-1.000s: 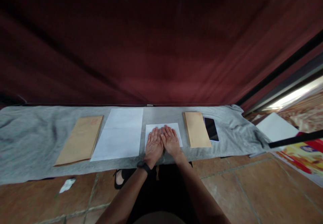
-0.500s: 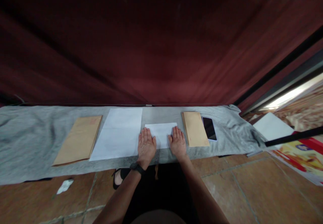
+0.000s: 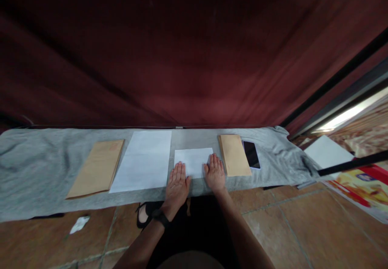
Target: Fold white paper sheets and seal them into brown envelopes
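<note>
A small white sheet of paper (image 3: 193, 157), perhaps folded, lies flat in front of me, its long side running left to right. My left hand (image 3: 178, 183) rests flat over its near left corner, fingers stretched forward. At the paper's right edge lies my right hand (image 3: 215, 172), palm down with the fingers extended. Left of my left hand is a large white sheet of paper (image 3: 142, 162). A stack of small brown envelopes (image 3: 235, 155) sits just right of my right hand, partly against a dark-screened phone (image 3: 251, 154).
Large brown envelopes (image 3: 95, 168) lie at the left on the grey cloth (image 3: 33, 168) covering the narrow surface. A dark red curtain (image 3: 188, 58) hangs behind. At right stands a colourful box (image 3: 363, 186) beyond a black bar. A white scrap (image 3: 79, 224) is on the tiled floor.
My left hand has slid toward me and slightly right, uncovering more of the small paper's left side. My right hand has shifted only a little; the papers and envelopes keep their places.
</note>
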The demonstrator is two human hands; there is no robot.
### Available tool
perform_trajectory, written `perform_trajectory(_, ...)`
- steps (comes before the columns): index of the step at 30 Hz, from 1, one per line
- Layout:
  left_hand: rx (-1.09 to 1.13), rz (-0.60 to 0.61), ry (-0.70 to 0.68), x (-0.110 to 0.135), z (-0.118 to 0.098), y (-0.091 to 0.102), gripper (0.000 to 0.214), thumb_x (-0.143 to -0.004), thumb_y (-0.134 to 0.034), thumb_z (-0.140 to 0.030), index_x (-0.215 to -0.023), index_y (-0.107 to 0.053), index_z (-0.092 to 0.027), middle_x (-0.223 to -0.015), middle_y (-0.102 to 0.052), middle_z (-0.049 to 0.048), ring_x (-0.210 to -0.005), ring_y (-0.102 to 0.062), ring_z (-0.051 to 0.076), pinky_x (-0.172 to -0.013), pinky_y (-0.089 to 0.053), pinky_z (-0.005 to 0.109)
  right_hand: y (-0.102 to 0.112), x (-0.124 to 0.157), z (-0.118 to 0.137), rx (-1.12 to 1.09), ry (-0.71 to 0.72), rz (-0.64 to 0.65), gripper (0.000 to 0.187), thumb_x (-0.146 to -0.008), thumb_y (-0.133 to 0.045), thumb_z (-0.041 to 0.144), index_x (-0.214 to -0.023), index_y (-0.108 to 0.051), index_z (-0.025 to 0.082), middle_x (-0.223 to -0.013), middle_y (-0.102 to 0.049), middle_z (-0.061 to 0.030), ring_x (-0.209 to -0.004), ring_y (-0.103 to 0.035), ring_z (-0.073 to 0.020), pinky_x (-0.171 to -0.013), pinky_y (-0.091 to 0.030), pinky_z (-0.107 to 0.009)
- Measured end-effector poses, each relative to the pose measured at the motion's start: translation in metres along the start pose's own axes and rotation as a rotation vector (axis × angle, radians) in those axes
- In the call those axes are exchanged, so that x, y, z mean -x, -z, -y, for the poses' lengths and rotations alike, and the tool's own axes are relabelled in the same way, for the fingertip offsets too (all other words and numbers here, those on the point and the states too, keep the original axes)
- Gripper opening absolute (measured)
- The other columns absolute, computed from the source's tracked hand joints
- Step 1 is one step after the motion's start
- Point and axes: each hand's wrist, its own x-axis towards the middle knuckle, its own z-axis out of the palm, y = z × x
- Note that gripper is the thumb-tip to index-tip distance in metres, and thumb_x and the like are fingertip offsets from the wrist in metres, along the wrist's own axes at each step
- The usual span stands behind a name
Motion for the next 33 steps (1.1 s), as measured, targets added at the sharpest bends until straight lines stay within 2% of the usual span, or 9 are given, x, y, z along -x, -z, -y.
perform_trajectory(5,0.007,-0.027,0.009,0.019,0.004,0.006,0.060,-0.100,-0.033,-0.036,-0.151,-0.035,-0.004,-0.157,-0.037,0.0205,-0.148,-0.031,0.030,-0.118,-0.032,0.050,0.007,0.012,0.004,0.001,-0.076,0.002,0.054,-0.102,-0.035,0.031,-0.149,-0.040,0.005,-0.149,-0.048,-0.0229,-0.136,-0.045,-0.0327,-0.108,-0.039,-0.048)
perform_trajectory(10,0.002,-0.042,0.016,0.026,0.002,0.007,0.062,-0.100,-0.034,-0.038,-0.151,-0.035,-0.003,-0.157,-0.035,0.0221,-0.148,-0.030,0.032,-0.119,-0.030,0.052,0.021,0.002,0.014,0.066,-0.152,0.064,0.051,-0.097,-0.041,0.026,-0.143,-0.046,0.004,-0.130,-0.061,-0.0252,-0.113,-0.059,-0.0342,-0.093,-0.046,-0.046)
perform_trajectory(13,0.007,-0.053,0.019,0.026,0.002,0.006,0.062,-0.101,-0.034,-0.039,-0.151,-0.035,-0.003,-0.157,-0.035,0.0223,-0.148,-0.030,0.032,-0.119,-0.030,0.052,0.028,-0.011,0.019,0.098,-0.219,0.100,0.046,-0.093,-0.047,0.025,-0.134,-0.055,0.003,-0.112,-0.065,-0.0241,-0.103,-0.062,-0.0331,-0.086,-0.048,-0.043)
perform_trajectory(16,0.010,-0.068,0.016,0.026,0.003,0.005,0.063,-0.101,-0.035,-0.040,-0.151,-0.034,-0.003,-0.157,-0.035,0.0226,-0.148,-0.029,0.033,-0.118,-0.032,0.052,0.028,-0.020,0.020,0.099,-0.281,0.075,0.034,-0.091,-0.051,0.024,-0.115,-0.064,0.005,-0.103,-0.065,-0.0225,-0.099,-0.062,-0.0323,-0.083,-0.048,-0.042)
perform_trajectory(19,0.014,-0.084,0.015,0.027,0.003,0.004,0.064,-0.100,-0.036,-0.040,-0.153,-0.032,-0.004,-0.157,-0.035,0.0218,-0.148,-0.030,0.032,-0.118,-0.032,0.052,0.024,-0.022,0.017,0.049,-0.320,0.028,0.025,-0.088,-0.053,0.024,-0.103,-0.066,0.009,-0.097,-0.065,-0.0209,-0.096,-0.063,-0.0319,-0.083,-0.048,-0.041)
perform_trajectory(27,0.051,-0.106,0.030,0.028,0.004,0.001,0.063,-0.100,-0.036,-0.040,-0.153,-0.034,-0.006,-0.156,-0.037,0.0205,-0.148,-0.030,0.032,-0.118,-0.032,0.052,0.019,-0.019,0.003,-0.063,-0.343,-0.007,0.017,-0.088,-0.051,0.026,-0.090,-0.062,0.014,-0.087,-0.069,-0.0186,-0.089,-0.065,-0.0306,-0.080,-0.048,-0.040)
perform_trajectory(33,0.063,-0.112,0.034,0.029,0.004,-0.001,0.063,-0.100,-0.037,-0.040,-0.152,-0.034,-0.004,-0.157,-0.036,0.0217,-0.148,-0.031,0.032,-0.119,-0.031,0.051,0.023,-0.018,-0.004,-0.243,-0.318,-0.003,0.021,-0.087,-0.047,0.027,-0.074,-0.062,0.020,-0.069,-0.067,-0.0100,-0.073,-0.065,-0.0247,-0.067,-0.047,-0.032)
